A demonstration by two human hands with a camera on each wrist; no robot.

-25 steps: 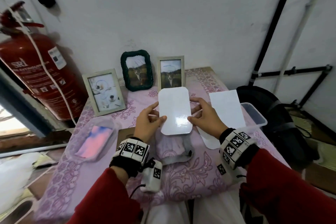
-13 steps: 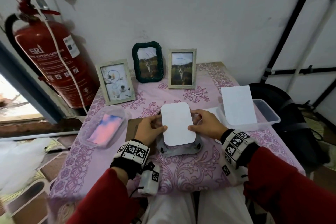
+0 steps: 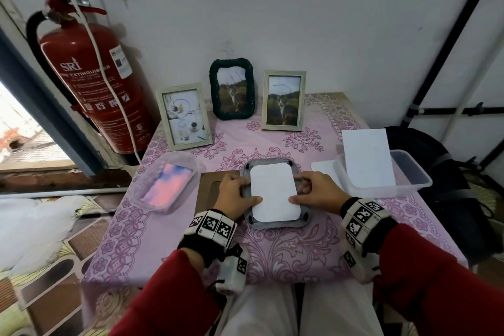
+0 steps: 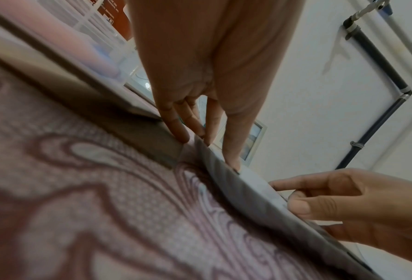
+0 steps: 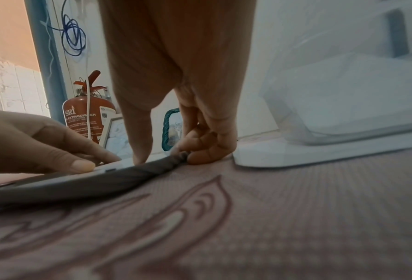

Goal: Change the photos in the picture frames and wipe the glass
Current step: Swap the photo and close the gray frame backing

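The white photo (image 3: pixel 275 193), held up in the air between both hands a second ago, now lies face down in the back of the grey frame (image 3: pixel 275 224), which rests flat on the pink patterned tablecloth (image 3: pixel 286 254) in front of the person. The left hand (image 3: pixel 235 194) has its thumb pressed on the photo's left edge, with the straight fingers resting along the frame's outer rim. The right hand (image 3: pixel 316 194) presses its thumb on the right edge, while its other fingers curl against the frame's rim at the far right corner.

The step in hand appears to be seating the photo in the frame's recess. To do it well, the person should square the rounded corners to the opening, press evenly from the middle outward so the sheet lies flat, and keep it clear of the small dark tabs (image 3: pixel 290 164) at the corners before closing them. The brown backing board (image 3: pixel 210 185) lies just left of the frame, ready to go on next. Three filled frames stand at the wall behind.
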